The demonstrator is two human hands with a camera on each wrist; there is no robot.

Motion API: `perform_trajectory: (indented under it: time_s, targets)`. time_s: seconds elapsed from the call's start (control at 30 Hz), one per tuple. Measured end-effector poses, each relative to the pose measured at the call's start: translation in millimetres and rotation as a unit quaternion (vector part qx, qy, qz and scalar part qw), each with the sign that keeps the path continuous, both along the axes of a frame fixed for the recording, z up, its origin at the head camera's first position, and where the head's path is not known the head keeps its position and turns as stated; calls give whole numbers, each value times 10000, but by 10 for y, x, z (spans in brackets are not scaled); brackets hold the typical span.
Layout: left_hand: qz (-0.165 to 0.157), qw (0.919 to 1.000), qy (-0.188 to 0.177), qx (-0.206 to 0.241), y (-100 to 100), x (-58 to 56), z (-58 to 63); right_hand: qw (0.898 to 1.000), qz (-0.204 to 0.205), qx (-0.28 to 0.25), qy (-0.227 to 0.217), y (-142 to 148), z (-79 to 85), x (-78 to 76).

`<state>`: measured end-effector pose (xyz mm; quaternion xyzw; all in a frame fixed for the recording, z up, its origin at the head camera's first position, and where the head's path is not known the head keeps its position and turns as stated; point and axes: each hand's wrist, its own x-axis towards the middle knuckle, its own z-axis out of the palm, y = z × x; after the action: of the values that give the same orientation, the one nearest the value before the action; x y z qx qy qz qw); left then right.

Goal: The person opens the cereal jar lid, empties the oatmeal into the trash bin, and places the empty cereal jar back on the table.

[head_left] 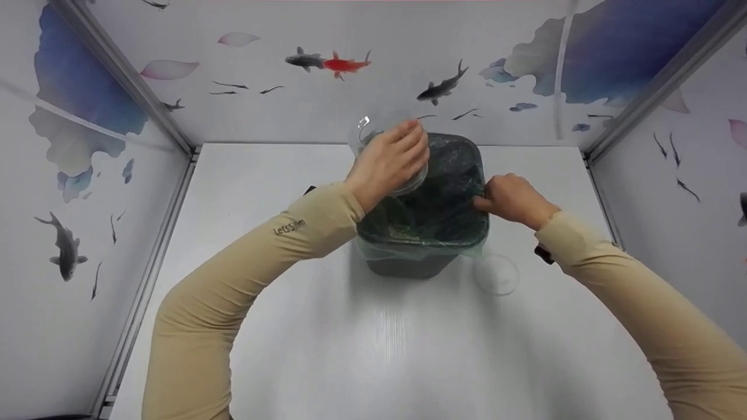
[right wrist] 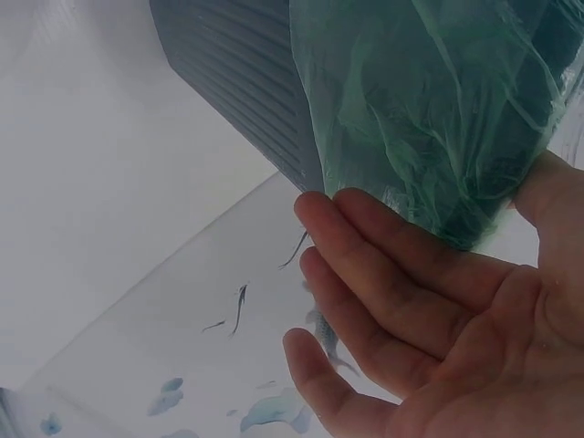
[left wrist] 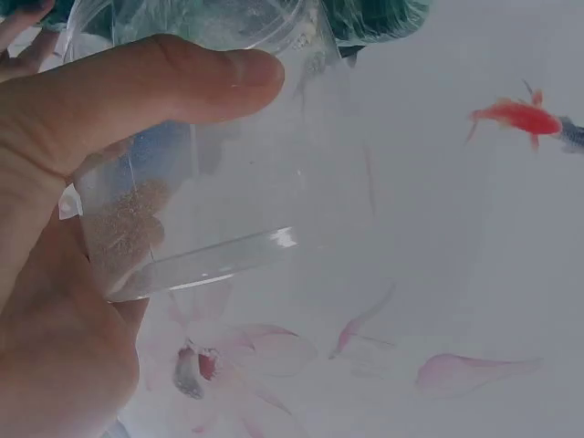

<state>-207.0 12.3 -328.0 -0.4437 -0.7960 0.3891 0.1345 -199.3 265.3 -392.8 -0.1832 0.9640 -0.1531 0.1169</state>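
Note:
My left hand (head_left: 390,160) grips a clear plastic jar (left wrist: 246,182), thumb along its near side. The jar is tipped over the far left part of a grey trash bin (head_left: 408,265), its mouth toward the inside. A thin green bag (right wrist: 392,109) lines the bin and folds down over the rim. At the bin's right side my right hand (head_left: 516,201) holds the rim through the bag, thumb over the edge and fingers outside. Some pale bits (head_left: 402,232) show inside the bin; the rest of its inside is dark.
A clear round lid (head_left: 496,274) lies on the white table (head_left: 385,356) to the right of the bin's base. Behind the bin rises a white wall panel (head_left: 245,111) with painted fish, and similar panels stand left and right.

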Motion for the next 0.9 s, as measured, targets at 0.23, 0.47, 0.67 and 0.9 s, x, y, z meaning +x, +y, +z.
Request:
perform_trajectory:
  time_s: [0.23,0.47,0.67,0.9]
  targets:
    - [107,9976,295,-614,3,51,-61,9997,130,109,196,-6,7,10]
    - [-269,9949,624,-748,-24,91,-136,9998,47,-47,200,18,4,20]
    - [-279,9969,648,-341,-90,87,-149,9999,4,-76,125,17,-3,20]
    - [-774,9829,262,1650,-307,-6,-126,9999,-60,-93,38,18,-25,18]
